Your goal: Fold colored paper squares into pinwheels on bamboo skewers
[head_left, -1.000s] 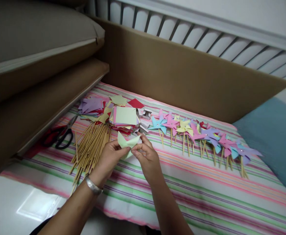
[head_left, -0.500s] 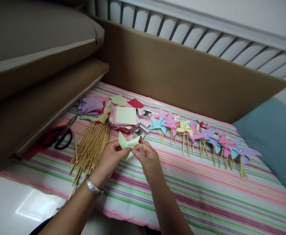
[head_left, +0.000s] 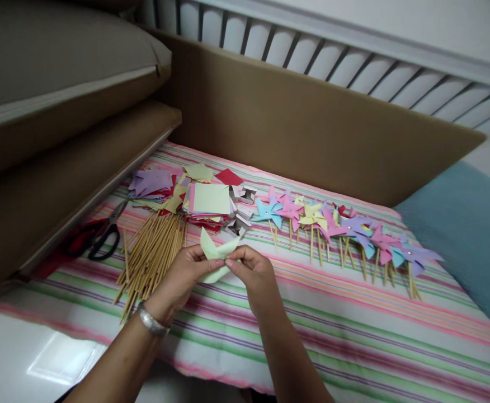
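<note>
Between my two hands is a pale green paper pinwheel (head_left: pixel 217 252), partly folded, with its points curled up. My left hand (head_left: pixel 188 270) pinches its left side, thumb across the middle. At its right side my right hand (head_left: pixel 251 268) is closed with thumb and fingertips on the paper near the centre; whether a small pin is in them is hidden. Left of my left hand lies a bundle of thin wooden sticks (head_left: pixel 152 260). Behind my hands is a stack of square paper sheets (head_left: pixel 212 198), with small open boxes (head_left: pixel 237 225) to its right.
Finished pinwheels on sticks (head_left: pixel 312 217) lie in a row at the right. Black-handled scissors (head_left: pixel 104 235) and loose cut paper (head_left: pixel 150 182) are at the left. A striped cloth (head_left: pixel 333 313) covers the surface, bordered by a brown panel (head_left: pixel 295 117) and cushions (head_left: pixel 72 151).
The paper has turned slightly in my hands, and its lower flap shows more below my thumbs. The whole view has shifted a little.
</note>
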The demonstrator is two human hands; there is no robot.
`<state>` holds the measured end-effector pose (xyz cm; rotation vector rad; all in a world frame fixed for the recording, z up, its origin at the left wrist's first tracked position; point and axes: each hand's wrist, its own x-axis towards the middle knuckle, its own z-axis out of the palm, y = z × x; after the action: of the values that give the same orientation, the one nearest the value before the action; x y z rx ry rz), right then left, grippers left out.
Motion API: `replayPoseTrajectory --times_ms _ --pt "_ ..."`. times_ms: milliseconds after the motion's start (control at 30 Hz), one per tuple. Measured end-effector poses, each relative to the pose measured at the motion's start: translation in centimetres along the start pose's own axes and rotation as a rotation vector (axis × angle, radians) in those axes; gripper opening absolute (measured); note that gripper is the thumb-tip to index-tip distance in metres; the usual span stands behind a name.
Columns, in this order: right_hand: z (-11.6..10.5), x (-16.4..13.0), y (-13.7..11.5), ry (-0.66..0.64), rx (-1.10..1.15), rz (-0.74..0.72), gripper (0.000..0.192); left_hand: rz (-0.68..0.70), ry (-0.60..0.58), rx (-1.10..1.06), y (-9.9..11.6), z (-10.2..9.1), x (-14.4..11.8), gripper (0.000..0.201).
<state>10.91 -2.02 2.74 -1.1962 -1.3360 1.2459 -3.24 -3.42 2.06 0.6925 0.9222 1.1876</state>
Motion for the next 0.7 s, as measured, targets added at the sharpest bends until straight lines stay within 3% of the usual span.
replayPoseTrajectory --times_ms 700 --pt "0.03 -0.28 0.08 -0.024 0.210 0.121 0.014 0.056 -0.075 -0.093 0.11 0.08 -0.22 0.027"
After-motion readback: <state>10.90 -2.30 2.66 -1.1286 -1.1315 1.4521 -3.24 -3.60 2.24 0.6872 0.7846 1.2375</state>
